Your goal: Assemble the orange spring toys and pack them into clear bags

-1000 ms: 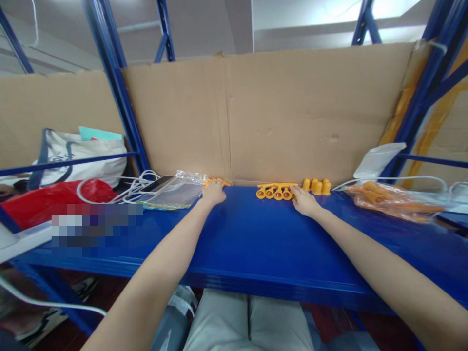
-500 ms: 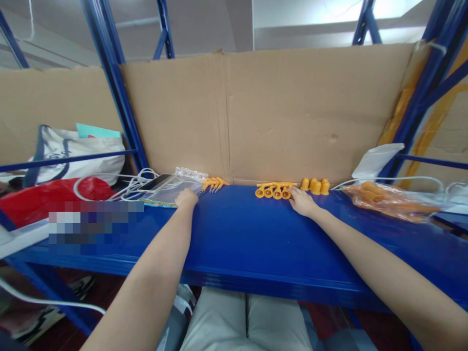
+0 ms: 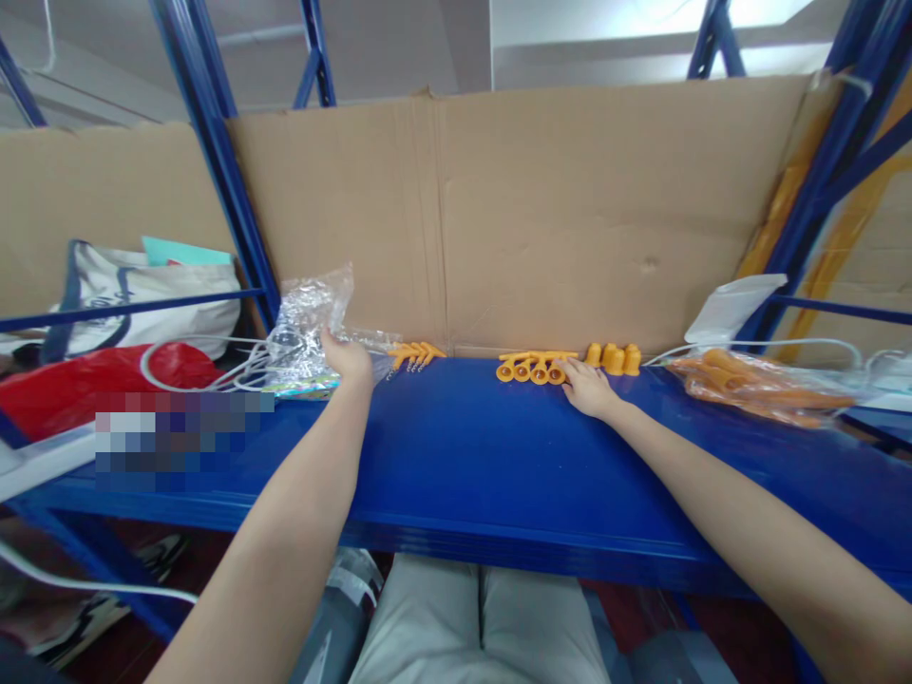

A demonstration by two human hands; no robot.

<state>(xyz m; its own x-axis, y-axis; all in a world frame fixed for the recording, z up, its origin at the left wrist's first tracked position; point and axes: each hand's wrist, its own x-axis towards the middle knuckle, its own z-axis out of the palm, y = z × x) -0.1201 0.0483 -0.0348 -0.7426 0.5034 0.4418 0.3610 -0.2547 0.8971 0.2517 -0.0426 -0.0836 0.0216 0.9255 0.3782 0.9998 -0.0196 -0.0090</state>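
Observation:
My left hand [image 3: 348, 357] is closed on a clear plastic bag [image 3: 311, 317] and holds it lifted off the blue shelf [image 3: 470, 456], over a stack of more clear bags [image 3: 306, 382]. Just right of that hand lie a few orange screw-tipped pieces [image 3: 415, 354]. My right hand [image 3: 585, 387] rests flat on the shelf, fingers stretched out and touching a row of orange ring-ended parts [image 3: 534, 367]. Three small orange caps [image 3: 614, 358] stand just beyond, against the cardboard back wall [image 3: 527, 218].
A clear bag of orange parts [image 3: 762, 387] lies at the right with a white cable [image 3: 762, 346] and a white packet [image 3: 733, 309]. Left of the blue upright [image 3: 214, 161] sit a white tote bag [image 3: 142, 294], a red bag [image 3: 78, 389] and white cables [image 3: 235, 366].
My left hand moved left from the orange screw-tipped pieces to the pile of clear bags, gripped one and raised it. My right hand stayed by the ring-ended parts.

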